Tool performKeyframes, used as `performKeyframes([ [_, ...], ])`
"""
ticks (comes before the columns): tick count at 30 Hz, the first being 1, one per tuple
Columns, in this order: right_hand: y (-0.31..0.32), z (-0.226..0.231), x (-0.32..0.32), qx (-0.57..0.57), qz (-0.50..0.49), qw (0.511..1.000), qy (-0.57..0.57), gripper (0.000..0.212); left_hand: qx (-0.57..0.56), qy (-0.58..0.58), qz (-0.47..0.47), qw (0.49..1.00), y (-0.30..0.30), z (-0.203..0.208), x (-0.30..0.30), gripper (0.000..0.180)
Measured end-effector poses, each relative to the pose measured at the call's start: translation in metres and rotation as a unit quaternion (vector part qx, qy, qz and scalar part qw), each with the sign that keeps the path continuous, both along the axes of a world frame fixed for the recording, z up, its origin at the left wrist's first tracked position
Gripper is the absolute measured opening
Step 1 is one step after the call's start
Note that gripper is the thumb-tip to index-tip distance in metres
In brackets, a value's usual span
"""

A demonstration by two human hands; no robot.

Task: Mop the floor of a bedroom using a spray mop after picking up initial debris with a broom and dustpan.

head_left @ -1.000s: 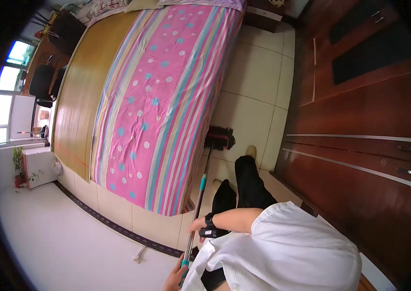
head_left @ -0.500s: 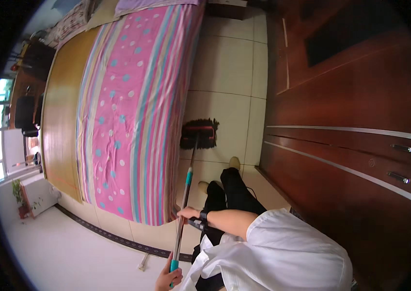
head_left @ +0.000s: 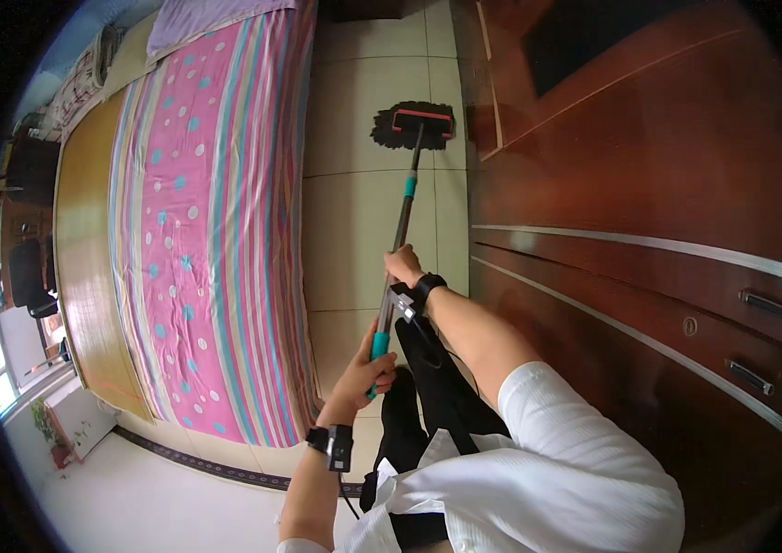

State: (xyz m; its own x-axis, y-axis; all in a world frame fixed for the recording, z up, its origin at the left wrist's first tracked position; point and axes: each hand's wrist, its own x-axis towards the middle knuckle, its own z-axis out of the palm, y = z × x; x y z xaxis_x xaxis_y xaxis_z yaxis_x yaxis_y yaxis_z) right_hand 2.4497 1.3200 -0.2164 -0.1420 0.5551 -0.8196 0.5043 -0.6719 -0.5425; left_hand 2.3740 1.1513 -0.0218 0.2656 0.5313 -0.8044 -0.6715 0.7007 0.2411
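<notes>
A long-handled mop (head_left: 403, 214) reaches away from me over the tiled floor. Its dark shaggy head (head_left: 389, 129), set in a red frame, lies on the tiles between the bed and the wooden cabinet, nearer the cabinet. My left hand (head_left: 366, 375) is closed around the teal grip at the near end of the pole. Higher up the grey shaft, my right hand (head_left: 402, 265) is wrapped around it, with that arm stretched forward. Both wrists carry black straps with small devices.
On the left stands a bed (head_left: 170, 230) with a pink striped, dotted cover, and a bare wooden board (head_left: 87, 258) along its far side. A dark red wooden cabinet (head_left: 612, 184) with metal handles lines the right. A potted plant (head_left: 59, 452) is at the lower left.
The mop head has moved away from the bed's edge, farther ahead and to the right. Both hands have gone forward with the pole, still gripping it.
</notes>
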Motion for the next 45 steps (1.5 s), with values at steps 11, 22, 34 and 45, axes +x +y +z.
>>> performKeyframes([
  [11,-0.220,-0.010,0.031,-0.047,0.072,0.996,-0.016,0.041,-0.013,0.048,-0.127,0.991,-0.194,0.022,-0.001,0.077],
  [22,-0.505,0.022,0.028,-0.093,0.251,0.950,0.162,0.041,-0.068,0.099,-0.159,0.980,-0.452,0.096,-0.023,0.075],
  [34,-0.566,0.094,0.043,-0.441,0.147,0.861,0.206,0.026,-0.167,0.113,-0.113,0.973,-0.559,0.142,-0.001,0.072],
  [45,-0.370,-0.013,0.099,-0.067,0.118,0.986,0.098,0.028,-0.051,0.067,-0.060,0.995,-0.351,0.036,0.069,0.076],
])
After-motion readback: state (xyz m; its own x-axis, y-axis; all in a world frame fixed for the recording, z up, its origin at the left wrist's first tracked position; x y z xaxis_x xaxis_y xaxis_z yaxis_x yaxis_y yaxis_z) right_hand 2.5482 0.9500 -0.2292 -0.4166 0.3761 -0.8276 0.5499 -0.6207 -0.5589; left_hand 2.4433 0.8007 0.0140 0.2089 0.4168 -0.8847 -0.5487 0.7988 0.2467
